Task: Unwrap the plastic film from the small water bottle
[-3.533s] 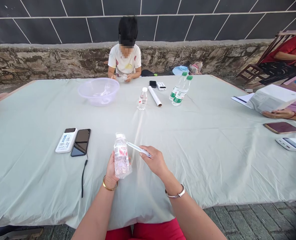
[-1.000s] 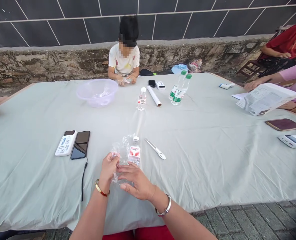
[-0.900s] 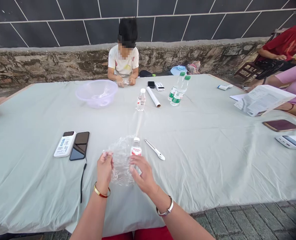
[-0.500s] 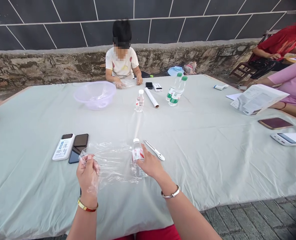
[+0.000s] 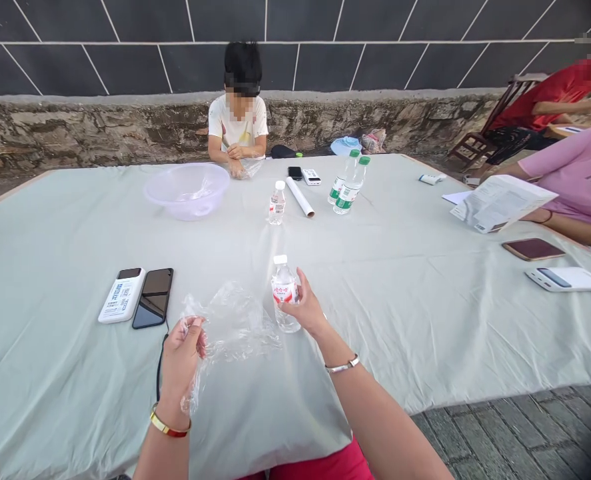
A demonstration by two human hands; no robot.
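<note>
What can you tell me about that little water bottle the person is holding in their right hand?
The small clear plastic water bottle has a white screw cap, still on, and a red-and-white label around its middle. It stands upright, close in front of the person; whether its base rests on the pale green tablecloth or is just lifted, I cannot tell. The right hand grips its side at the label. The crumpled clear plastic film, pinched by the left hand, lies right beside its base, perhaps touching it.

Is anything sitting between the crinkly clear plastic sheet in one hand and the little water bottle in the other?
Nothing visible does. The left hand pinches the plastic sheet, whose far edge reaches the small bottle that the right hand holds upright. Only bare tablecloth lies under them.
</note>
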